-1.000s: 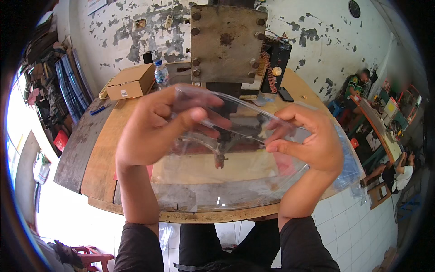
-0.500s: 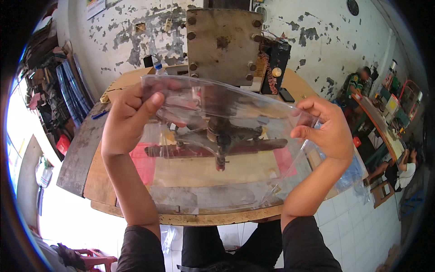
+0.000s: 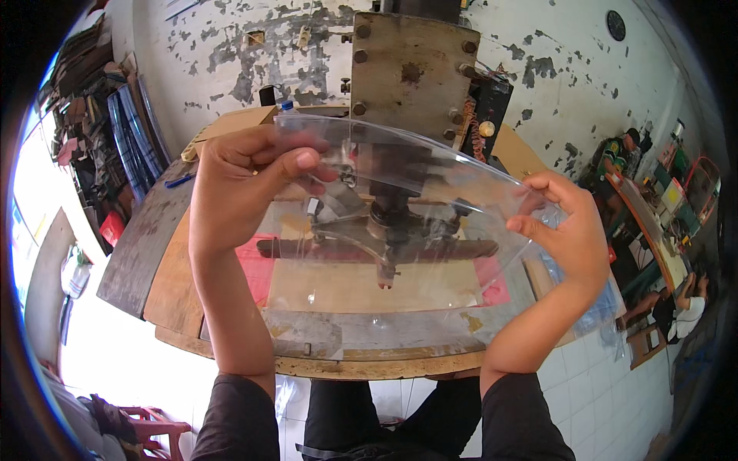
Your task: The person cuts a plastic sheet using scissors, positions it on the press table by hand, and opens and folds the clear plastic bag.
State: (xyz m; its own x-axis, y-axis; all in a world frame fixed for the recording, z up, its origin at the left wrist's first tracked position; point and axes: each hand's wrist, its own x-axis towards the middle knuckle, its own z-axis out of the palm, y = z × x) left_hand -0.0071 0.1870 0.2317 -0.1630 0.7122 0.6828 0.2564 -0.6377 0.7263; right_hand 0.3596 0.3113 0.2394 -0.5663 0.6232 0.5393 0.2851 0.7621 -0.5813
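Note:
A clear plastic sheet (image 3: 430, 180) hangs between my hands above the work table. My left hand (image 3: 238, 184) pinches its upper left corner between thumb and fingers. At the right end, my right hand (image 3: 573, 227) grips the edge with thumb and forefinger. Through the see-through sheet I see a machine press with a dark crossbar (image 3: 446, 250) and a central shaft. Beneath the bar lies a beige board (image 3: 361, 288), flanked by a red-pink piece (image 3: 257, 250) on the left and another pink piece (image 3: 492, 280) on the right.
The press's bolted metal plate (image 3: 415, 77) rises behind the sheet. A blue pen (image 3: 181, 180) lies on the table at left. Folded clear plastic (image 3: 596, 307) rests at the right edge. Another person (image 3: 615, 157) sits at a bench farther right, and a red stool (image 3: 157, 430) stands lower left.
The view has swung slightly left, so the press appears farther right. Both hands keep their hold on the plastic sheet, which now looks smoother and more spread out.

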